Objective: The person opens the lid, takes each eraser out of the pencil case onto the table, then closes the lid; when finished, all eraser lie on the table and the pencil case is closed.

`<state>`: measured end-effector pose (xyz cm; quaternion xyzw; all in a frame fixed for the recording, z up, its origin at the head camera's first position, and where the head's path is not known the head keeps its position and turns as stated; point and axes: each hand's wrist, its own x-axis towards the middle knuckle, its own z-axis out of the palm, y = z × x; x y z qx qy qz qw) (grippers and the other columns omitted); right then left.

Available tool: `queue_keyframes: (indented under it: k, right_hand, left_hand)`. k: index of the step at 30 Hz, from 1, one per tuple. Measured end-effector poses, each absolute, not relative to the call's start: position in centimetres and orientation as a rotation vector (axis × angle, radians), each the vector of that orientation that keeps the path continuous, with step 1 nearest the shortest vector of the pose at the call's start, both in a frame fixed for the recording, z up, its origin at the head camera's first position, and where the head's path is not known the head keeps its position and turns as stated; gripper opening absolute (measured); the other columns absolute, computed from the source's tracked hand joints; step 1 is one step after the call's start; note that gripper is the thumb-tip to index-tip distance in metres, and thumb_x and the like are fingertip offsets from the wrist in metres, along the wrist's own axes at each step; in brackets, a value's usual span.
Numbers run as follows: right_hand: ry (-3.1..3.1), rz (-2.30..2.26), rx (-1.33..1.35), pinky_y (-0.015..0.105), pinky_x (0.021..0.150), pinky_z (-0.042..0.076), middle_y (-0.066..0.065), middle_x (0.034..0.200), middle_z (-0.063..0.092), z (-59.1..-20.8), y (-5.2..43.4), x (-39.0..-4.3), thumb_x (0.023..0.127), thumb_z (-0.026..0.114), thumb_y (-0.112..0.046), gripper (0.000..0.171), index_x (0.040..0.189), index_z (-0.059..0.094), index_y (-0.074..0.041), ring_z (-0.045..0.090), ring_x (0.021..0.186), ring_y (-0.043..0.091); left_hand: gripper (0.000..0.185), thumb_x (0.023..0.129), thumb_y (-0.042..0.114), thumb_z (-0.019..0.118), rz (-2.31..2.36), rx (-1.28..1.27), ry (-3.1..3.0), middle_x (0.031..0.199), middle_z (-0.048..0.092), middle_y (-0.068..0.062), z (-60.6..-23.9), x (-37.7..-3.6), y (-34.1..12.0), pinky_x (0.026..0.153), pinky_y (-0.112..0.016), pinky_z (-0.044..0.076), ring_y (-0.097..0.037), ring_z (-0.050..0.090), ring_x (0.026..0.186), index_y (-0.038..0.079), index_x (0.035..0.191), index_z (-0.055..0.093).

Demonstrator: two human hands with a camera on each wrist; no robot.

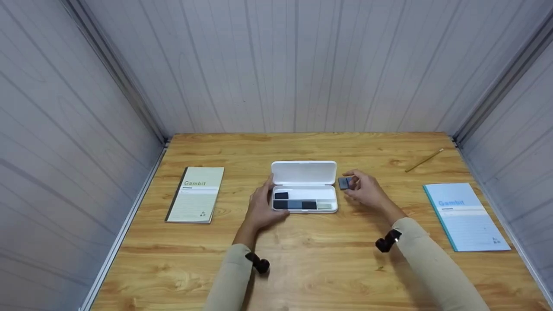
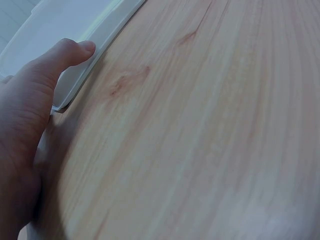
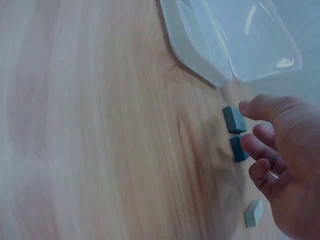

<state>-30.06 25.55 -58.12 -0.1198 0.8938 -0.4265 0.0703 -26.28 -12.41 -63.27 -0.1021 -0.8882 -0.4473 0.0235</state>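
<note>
An open white pencil case (image 1: 304, 208) lies on the table with its lid (image 1: 303, 172) tilted back. My left hand (image 1: 260, 205) grips the case's left end, thumb along the front edge. Inside are several small rectangular blocks, probably erasers: black, blue-grey and whitish in the front row, and one black block (image 1: 281, 195) behind. Just right of the case, my right hand (image 1: 366, 188) is over a grey-blue block (image 3: 234, 120) and a darker block (image 3: 239, 148), its fingertips spread around them. Below that hand in the right wrist view is a pale block (image 3: 254, 213).
A cream notebook (image 1: 196, 203) lies on the left side of the wooden table (image 1: 319, 268). At the right is a light blue notebook (image 1: 466, 220), with a pencil (image 1: 424, 160) farther back. Pale panels (image 1: 276, 65) enclose the table at the back and both sides.
</note>
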Motion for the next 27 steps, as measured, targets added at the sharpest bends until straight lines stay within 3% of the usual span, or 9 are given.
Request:
queue_keyframes:
  k: [20, 27]
  right_hand:
    - [2.743, -1.339, -0.462, 0.017, 0.077, 0.050, 0.019, 0.106, 0.074, -58.0, 21.9, -29.4, 0.097, 0.081, 0.000, 0.042, 0.138, 0.071, 0.002, 0.061, 0.087, 0.011]
    - [2.695, -1.314, -0.564, 0.019, 0.072, 0.048, 0.020, 0.109, 0.073, -57.7, 19.7, -29.2, 0.099, 0.082, -0.003, 0.043, 0.141, 0.070, -0.001, 0.059, 0.083, 0.012]
  left_hand:
    - [0.133, 0.073, 0.042, 0.101, -1.369, -0.326, -2.742, 0.159, 0.067, -0.013, -63.1, -26.1, -12.6, 0.133, -0.063, 0.032, -0.037, 0.057, 0.149, 0.017, 0.180, 0.027]
    - [0.133, 0.072, 0.042, 0.101, -1.387, -0.318, -2.740, 0.161, 0.065, -0.013, -63.1, -26.1, -12.4, 0.133, -0.063, 0.031, -0.036, 0.056, 0.151, 0.019, 0.180, 0.027]
